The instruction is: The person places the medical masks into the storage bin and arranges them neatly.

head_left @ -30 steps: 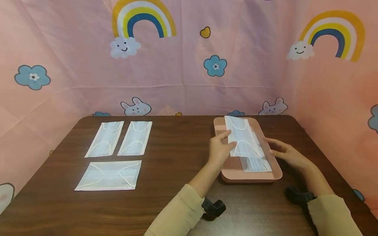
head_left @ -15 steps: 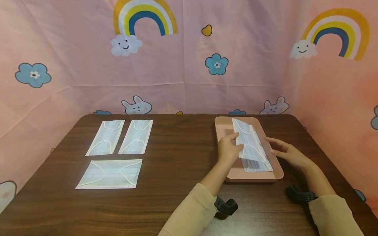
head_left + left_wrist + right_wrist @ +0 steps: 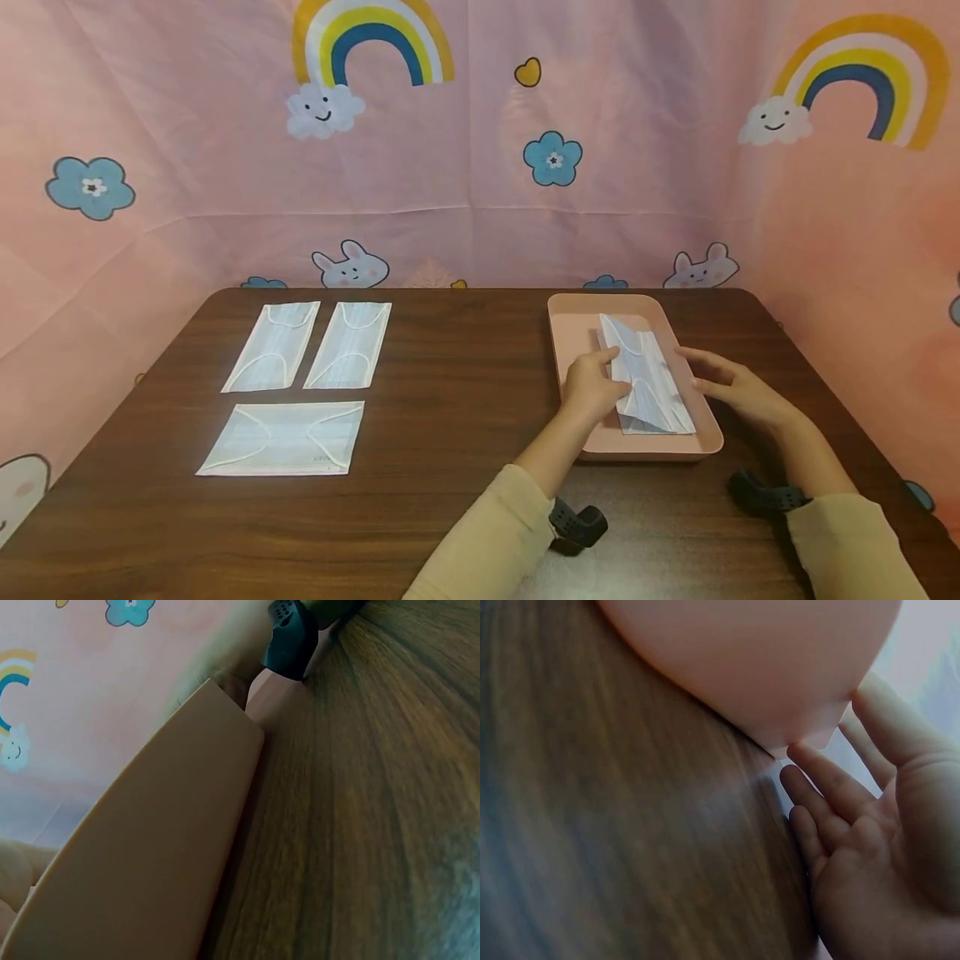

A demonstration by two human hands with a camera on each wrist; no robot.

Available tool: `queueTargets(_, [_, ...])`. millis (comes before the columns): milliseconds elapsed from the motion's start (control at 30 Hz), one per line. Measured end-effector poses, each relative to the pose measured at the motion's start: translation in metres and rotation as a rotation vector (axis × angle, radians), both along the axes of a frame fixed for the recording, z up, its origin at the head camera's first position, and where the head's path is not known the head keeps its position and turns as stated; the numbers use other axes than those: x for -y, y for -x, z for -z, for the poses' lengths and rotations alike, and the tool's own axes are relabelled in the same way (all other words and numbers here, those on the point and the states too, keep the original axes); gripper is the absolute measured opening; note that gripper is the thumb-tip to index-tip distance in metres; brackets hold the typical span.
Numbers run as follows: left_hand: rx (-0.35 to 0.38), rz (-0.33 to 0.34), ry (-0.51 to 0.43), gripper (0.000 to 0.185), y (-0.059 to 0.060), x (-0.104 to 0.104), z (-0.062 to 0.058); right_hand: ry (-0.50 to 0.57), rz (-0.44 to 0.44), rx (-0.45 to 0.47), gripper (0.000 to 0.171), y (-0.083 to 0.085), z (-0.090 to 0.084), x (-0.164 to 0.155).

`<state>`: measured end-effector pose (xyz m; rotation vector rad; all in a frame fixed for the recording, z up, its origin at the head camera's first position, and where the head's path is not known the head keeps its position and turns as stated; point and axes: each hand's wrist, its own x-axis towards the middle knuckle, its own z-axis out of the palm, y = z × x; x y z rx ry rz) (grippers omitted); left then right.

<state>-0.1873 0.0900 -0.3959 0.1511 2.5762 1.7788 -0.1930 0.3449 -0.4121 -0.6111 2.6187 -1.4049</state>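
My left hand [image 3: 588, 387] reaches over the left rim of a pink tray [image 3: 567, 329] and pinches a white-blue face mask [image 3: 632, 375] by its left edge. The mask is bent, overlapping another mask [image 3: 664, 367] that lies in the tray. At the tray's right side, my right hand [image 3: 746, 400] rests its fingertips against the outer wall, thumb and fingers apart. In the right wrist view, the thumb [image 3: 892, 724] and extended fingers [image 3: 832, 776] meet the tray's corner. The left wrist view shows mostly the tray wall [image 3: 150, 817], which hides most of the left hand.
Two masks [image 3: 272, 346] lie side by side lengthwise at the back left of the brown wooden table [image 3: 457, 417]. A third mask [image 3: 281, 439] lies crosswise in front of them. A pink printed cloth [image 3: 465, 167] surrounds the table's back and sides.
My left hand has moved right and slightly down, bringing its mask lower over the mask in the tray. The right hand has stayed at the tray's side.
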Motion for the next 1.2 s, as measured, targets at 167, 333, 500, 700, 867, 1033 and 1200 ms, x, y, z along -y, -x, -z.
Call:
queueTargets(167, [0.027,0.042,0.113,0.062,-0.0014,-0.0020,0.0018,-0.001,-0.003,-0.006,0.050,0.0006,0.0018,-0.0028])
queueTargets(333, [0.008,0.097,0.201,0.068,-0.0033,-0.0027,0.0030,-0.019,0.006,0.004,0.050,0.0019,0.0028,-0.0042])
queueTargets(500, [-0.033,0.159,0.327,0.069,-0.0043,-0.0028,0.0049,0.004,0.006,0.031,0.051,0.0011,0.0033,-0.0033])
queueTargets(700, [-0.089,0.198,0.460,0.071,-0.0045,-0.0039,0.0059,0.027,0.008,0.047,0.051,0.0010,0.0026,-0.0030])
queueTargets(867, [-0.127,0.198,0.607,0.071,-0.0049,-0.0060,0.0076,-0.004,0.017,0.035,0.052,-0.0003,0.0015,-0.0043])
queueTargets(1033, [-0.131,0.174,0.682,0.071,-0.0043,-0.0071,0.0096,-0.025,0.027,0.035,0.052,-0.0008,-0.0012,-0.0028])
queueTargets(1200, [-0.120,0.169,0.688,0.070,-0.0039,-0.0070,0.0096,-0.021,0.038,0.038,0.052,-0.0012,-0.0027,-0.0011])
